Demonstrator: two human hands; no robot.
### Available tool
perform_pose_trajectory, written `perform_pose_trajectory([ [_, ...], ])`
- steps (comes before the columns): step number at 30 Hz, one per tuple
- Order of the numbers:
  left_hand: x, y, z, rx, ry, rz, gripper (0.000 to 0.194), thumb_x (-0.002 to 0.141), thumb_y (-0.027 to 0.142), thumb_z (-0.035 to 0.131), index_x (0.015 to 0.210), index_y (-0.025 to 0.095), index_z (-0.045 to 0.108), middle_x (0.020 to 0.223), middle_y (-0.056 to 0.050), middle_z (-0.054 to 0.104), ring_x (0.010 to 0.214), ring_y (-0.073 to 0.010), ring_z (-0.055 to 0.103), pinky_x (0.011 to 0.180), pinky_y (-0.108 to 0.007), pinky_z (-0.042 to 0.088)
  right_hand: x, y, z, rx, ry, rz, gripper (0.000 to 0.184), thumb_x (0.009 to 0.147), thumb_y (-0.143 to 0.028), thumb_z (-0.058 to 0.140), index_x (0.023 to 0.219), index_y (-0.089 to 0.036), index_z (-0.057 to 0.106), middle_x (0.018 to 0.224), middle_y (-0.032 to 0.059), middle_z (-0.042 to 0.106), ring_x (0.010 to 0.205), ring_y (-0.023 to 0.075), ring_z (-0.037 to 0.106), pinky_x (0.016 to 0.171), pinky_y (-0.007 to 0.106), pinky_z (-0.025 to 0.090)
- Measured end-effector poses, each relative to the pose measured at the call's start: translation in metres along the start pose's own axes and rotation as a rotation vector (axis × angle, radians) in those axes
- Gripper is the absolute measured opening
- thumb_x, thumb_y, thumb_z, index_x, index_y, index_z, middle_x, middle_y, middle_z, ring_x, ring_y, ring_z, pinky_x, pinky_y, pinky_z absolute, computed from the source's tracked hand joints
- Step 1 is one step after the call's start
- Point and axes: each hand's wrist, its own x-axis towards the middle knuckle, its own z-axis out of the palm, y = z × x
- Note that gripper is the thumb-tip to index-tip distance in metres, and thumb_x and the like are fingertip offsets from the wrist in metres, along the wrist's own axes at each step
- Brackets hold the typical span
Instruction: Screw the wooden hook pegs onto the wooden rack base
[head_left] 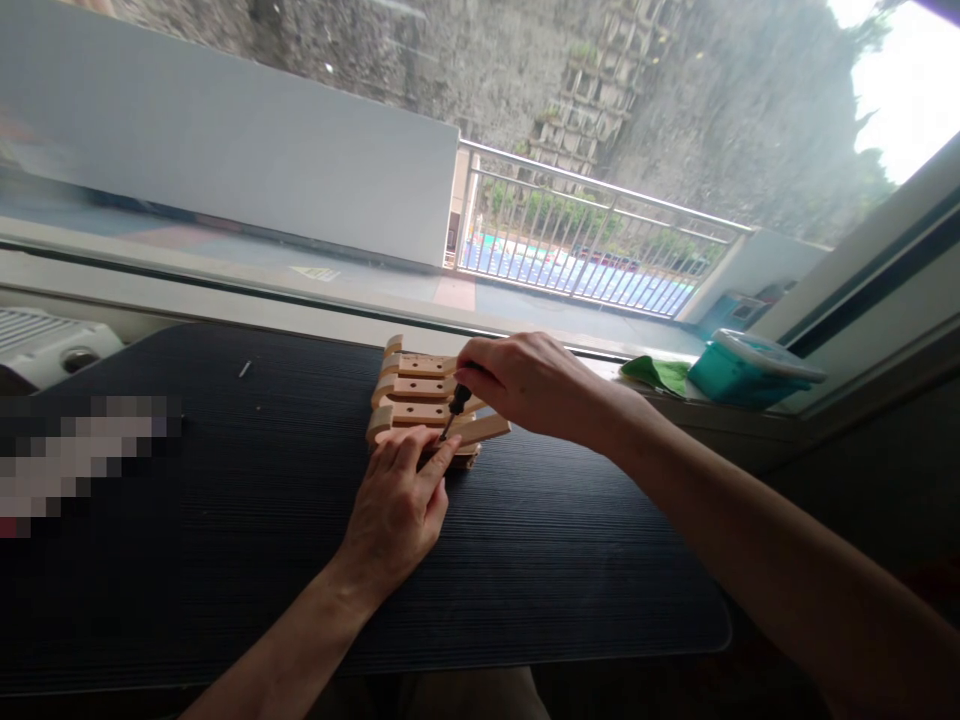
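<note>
A light wooden frame of curved slats with dark screw holes [421, 387] lies on the dark tabletop in front of me. My right hand [521, 372] is closed around the black handle of a screwdriver [459, 400], which stands tilted with its thin shaft pointing down at the nearest slat. Whether a screw sits under the tip is too small to tell. At the near side of the frame, my left hand [397, 492] grips the wood, its fingers bent over the slat and its index finger right beside the screwdriver tip.
The dark wood-grain table [540, 560] stands against a window. A teal tub with a clear lid [750, 368] and a green cloth [656, 373] rest on the sill at right. A white slatted appliance [52, 345] is at far left. A small white scrap [245, 369] lies on the table.
</note>
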Motion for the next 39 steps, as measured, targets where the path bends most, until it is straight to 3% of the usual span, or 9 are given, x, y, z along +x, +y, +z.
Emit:
perform_pose_trajectory([
  [5, -0.001, 0.000, 0.000, -0.001, 0.004, 0.002, 0.044, 0.084, 0.008, 0.052, 0.127, 0.017, 0.054, 0.118, -0.012, 0.054, 0.113, -0.0277, 0.050, 0.100, -0.050, 0.045, 0.002, -0.003, 0.000, -0.041, 0.011, 0.055, 0.033, 0.097, -0.037, 0.042, 0.092, -0.015, 0.065, 0.070, 0.0043, 0.064, 0.059, 0.0129, 0.051, 0.056, 0.027, 0.024],
  [18, -0.001, 0.001, -0.001, 0.000, 0.007, -0.004, 0.044, 0.084, 0.008, 0.052, 0.127, 0.016, 0.056, 0.118, -0.012, 0.054, 0.113, -0.0281, 0.050, 0.100, -0.048, 0.046, -0.003, -0.005, -0.005, 0.021, -0.044, -0.131, 0.033, 0.099, -0.025, 0.035, 0.089, -0.014, 0.064, 0.082, 0.0047, 0.065, 0.066, 0.0106, 0.048, 0.060, 0.026, 0.026],
  [30, -0.001, 0.000, -0.002, -0.006, -0.006, -0.012, 0.045, 0.083, 0.007, 0.052, 0.127, 0.016, 0.056, 0.117, -0.012, 0.054, 0.113, -0.0278, 0.049, 0.100, -0.049, 0.045, 0.008, -0.002, 0.002, -0.061, 0.000, 0.047, 0.042, 0.098, -0.035, 0.035, 0.083, -0.014, 0.069, 0.066, 0.0039, 0.062, 0.056, 0.0117, 0.045, 0.056, 0.029, 0.023],
  [35, -0.001, -0.001, -0.001, 0.013, 0.000, -0.003, 0.044, 0.084, 0.008, 0.052, 0.127, 0.015, 0.057, 0.117, -0.013, 0.054, 0.113, -0.0283, 0.049, 0.099, -0.049, 0.046, 0.005, -0.005, -0.005, -0.006, -0.034, -0.024, 0.040, 0.097, -0.028, 0.035, 0.081, -0.012, 0.068, 0.080, 0.0071, 0.065, 0.066, 0.0119, 0.050, 0.061, 0.027, 0.028],
  [39, -0.001, -0.001, -0.001, 0.006, -0.003, -0.005, 0.045, 0.083, 0.008, 0.052, 0.127, 0.015, 0.056, 0.117, -0.012, 0.054, 0.113, -0.0284, 0.049, 0.100, -0.049, 0.045, 0.001, -0.003, -0.007, 0.069, -0.048, -0.079, 0.031, 0.094, -0.020, 0.037, 0.099, -0.013, 0.066, 0.091, 0.0088, 0.067, 0.078, 0.0144, 0.056, 0.067, 0.026, 0.033],
])
